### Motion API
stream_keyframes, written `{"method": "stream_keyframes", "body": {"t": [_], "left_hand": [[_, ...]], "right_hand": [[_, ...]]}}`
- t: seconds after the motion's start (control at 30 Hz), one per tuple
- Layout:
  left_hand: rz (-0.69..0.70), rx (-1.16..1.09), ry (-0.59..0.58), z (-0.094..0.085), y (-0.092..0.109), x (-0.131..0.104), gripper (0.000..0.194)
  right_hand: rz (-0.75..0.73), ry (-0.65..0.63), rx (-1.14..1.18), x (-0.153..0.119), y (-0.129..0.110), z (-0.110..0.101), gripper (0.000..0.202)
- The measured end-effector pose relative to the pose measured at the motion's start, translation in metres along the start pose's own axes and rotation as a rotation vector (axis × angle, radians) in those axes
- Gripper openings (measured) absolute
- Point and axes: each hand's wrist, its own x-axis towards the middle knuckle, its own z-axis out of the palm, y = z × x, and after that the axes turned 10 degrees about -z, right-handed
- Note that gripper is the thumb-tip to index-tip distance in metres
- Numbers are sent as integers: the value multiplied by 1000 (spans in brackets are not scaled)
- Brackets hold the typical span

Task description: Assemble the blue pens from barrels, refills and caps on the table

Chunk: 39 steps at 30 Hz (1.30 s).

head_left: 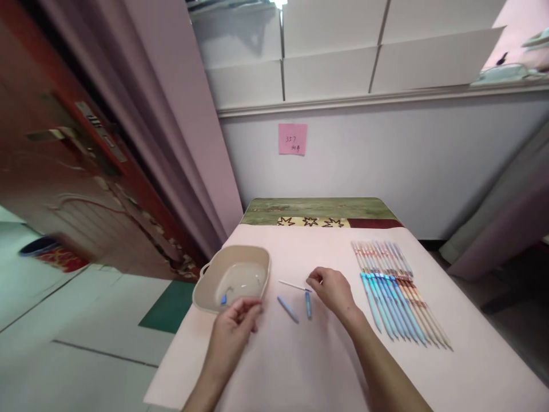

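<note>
The fingers of the left hand (237, 323) are bent inward, thumb near the index finger, and hide part of the basin's near right rim; blur leaves me unable to tell whether its grip is empty or has something small. The right hand (329, 288) has its thumb and index finger drawn together beside the dark end of the rod (294, 285); whether that grip pinches the rod or is just next to it, I cannot tell. Both palms are hidden, and the forearms are cut off by the lower edge of the view.

The rod is thin and whitish, lying nearly crosswise on the surface (274, 366) between the hands. Its dark end is at the top of the short tube (308, 305), which is blue, darker at the top, and points toward the person. Left of that lies the barrel (287, 309), plain grayish blue and slanted, apart from the short tube.

The beige basin (209, 278) stands at the left, with a blue bit (223, 298) inside; the clear or pale bits near it are too small to name. At the right, pens (392, 309) lie side by side in two rows: whitish and reddish behind, blue to beige in front.
</note>
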Motion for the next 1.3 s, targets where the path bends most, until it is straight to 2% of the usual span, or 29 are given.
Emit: {"method": "stream_keyframes", "body": {"t": [0.07,0.17,0.23,0.27,0.3,0.37,0.4,0.5,0.53,0.6,0.67,0.77,0.9,1.0,1.1,1.17,1.23,1.3], "left_hand": [[29,2,108,-27,8,8,34],[54,56,235,-65,13,14,35],[77,125,321,-81,14,12,31],[101,168,359,-82,14,9,28],[137,212,382,-79,14,6,25],[238,318,348,-59,12,-3,18],[300,377,279,-43,9,-7,14],[520,675,-36,13,-5,-12,10],[600,784,-71,30,-11,-10,18],[711,1011,-62,54,-23,-1,26],[785,1197,-49,65,-33,12,25],[892,1352,-79,67,-42,30,16],[1023,1305,-117,63,-46,35,16],[921,1040,-94,61,-42,25,22],[605,555,-14,58,-26,13,16],[314,138,15,52,-10,11,9],[56,-246,-22,47,6,11,15],[-83,-499,-73,42,19,12,22]], "right_hand": [[-7,-125,10,19,-10,5,10],[-35,-189,-13,36,-14,11,6],[-55,-223,-14,39,-11,15,6],[-65,-239,-9,39,-9,16,7],[-73,-253,-1,38,-7,17,7],[-79,-264,12,38,-2,15,9],[-78,-260,14,38,1,14,9],[-71,-238,1,42,6,8,12],[-69,-235,-8,42,7,7,12],[-69,-242,-31,43,7,8,10],[-67,-262,-54,42,5,15,7],[-51,-290,-92,39,2,29,9],[-44,-304,-108,38,0,41,5],[-58,-286,-85,38,2,39,4],[-74,-198,-16,40,4,28,13],[-90,-49,259,41,1,19,18],[-101,106,694,40,-6,9,24],[-102,164,1054,37,-19,0,34]]}}
